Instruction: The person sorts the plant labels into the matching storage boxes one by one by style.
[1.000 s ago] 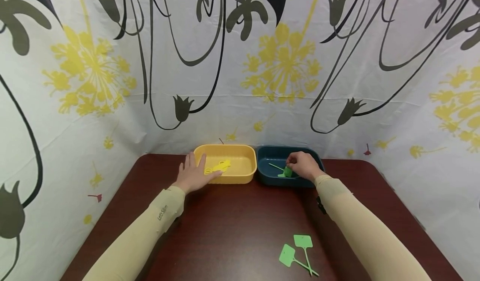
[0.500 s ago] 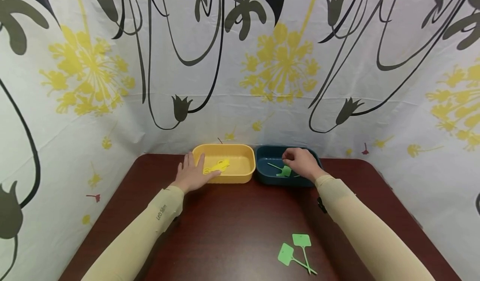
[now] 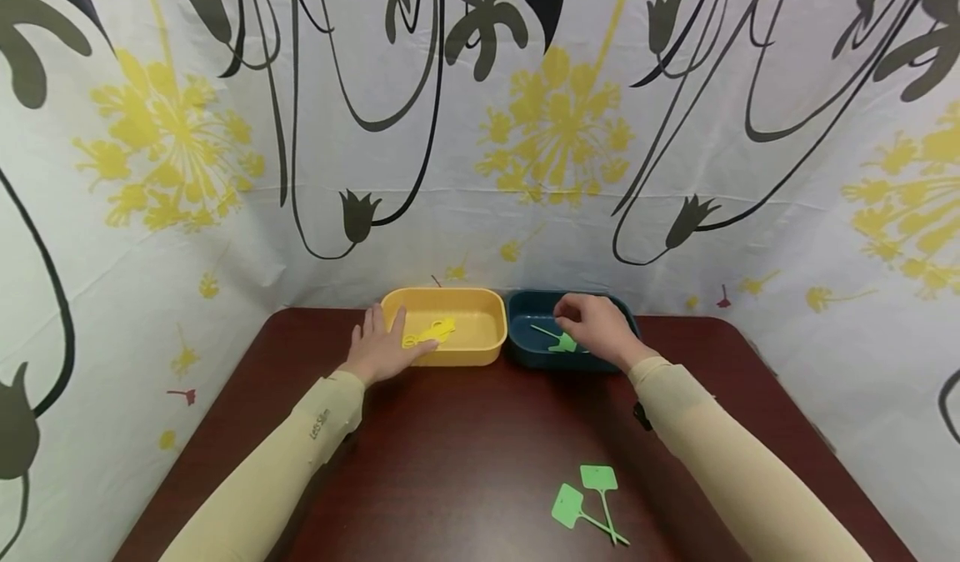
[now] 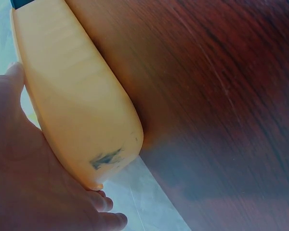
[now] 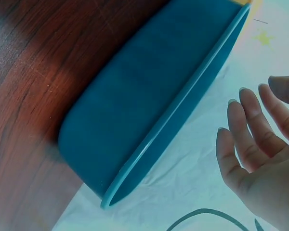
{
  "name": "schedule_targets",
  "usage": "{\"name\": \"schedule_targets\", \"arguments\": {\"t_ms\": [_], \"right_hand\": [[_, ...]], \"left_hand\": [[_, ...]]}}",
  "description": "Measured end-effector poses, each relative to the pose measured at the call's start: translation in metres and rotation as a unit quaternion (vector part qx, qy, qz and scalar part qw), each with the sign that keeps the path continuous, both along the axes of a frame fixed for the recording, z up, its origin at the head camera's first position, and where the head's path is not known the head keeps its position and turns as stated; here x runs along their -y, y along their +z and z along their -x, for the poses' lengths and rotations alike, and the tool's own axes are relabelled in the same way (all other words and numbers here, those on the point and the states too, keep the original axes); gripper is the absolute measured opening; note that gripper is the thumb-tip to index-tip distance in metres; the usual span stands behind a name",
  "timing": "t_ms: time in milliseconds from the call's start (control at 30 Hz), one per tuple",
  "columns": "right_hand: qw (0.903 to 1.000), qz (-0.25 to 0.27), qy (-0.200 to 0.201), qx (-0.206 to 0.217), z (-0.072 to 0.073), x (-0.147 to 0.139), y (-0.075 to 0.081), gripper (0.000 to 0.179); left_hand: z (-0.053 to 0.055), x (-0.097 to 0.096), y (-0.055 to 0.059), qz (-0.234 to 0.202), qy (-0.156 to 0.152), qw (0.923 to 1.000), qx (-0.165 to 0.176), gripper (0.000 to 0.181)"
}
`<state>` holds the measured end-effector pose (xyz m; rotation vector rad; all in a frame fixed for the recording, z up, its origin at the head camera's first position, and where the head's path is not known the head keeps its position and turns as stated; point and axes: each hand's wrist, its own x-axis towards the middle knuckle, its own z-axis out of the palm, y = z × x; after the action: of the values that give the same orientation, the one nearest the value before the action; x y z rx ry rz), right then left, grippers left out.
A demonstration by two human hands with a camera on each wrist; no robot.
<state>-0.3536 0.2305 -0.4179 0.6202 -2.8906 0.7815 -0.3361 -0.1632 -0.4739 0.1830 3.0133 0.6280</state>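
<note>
My left hand (image 3: 378,349) lies with fingers spread over the left end of a yellow bin (image 3: 491,328). In the left wrist view its thumb and palm run along the rim of that bin (image 4: 82,91). Small flat yellow pieces (image 3: 438,330) lie inside. My right hand (image 3: 600,328) hovers over a dark blue bin (image 3: 525,308), fingers loosely bent. The right wrist view shows this hand (image 5: 269,149) with nothing between thumb and fingers, apart from the blue bin's rim (image 5: 149,139). Green plant labels (image 3: 562,343) lie in the blue bin, partly hidden by the hand.
Two more green plant labels, one upright (image 3: 599,479) and one slanted (image 3: 567,505), lie with crossed stems at the front right of the dark red wooden table (image 3: 465,462). A white patterned cloth (image 3: 465,237) hangs behind the bins and along both sides.
My right hand has let go of a green plant label in the blue bin and risen slightly, its fingers loosening. The left hand stays at the yellow bin. The head view has shifted slightly.
</note>
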Motion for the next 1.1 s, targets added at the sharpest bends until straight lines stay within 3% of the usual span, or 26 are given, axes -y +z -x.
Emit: {"name": "schedule_targets", "arguments": {"t_ms": [1100], "right_hand": [[0.9983, 0.009, 0.017, -0.055, -0.065, 0.015, 0.009, 0.012]], "left_hand": [[0.002, 0.002, -0.002, -0.005, 0.000, 1.0000, 0.002, 0.115]]}}
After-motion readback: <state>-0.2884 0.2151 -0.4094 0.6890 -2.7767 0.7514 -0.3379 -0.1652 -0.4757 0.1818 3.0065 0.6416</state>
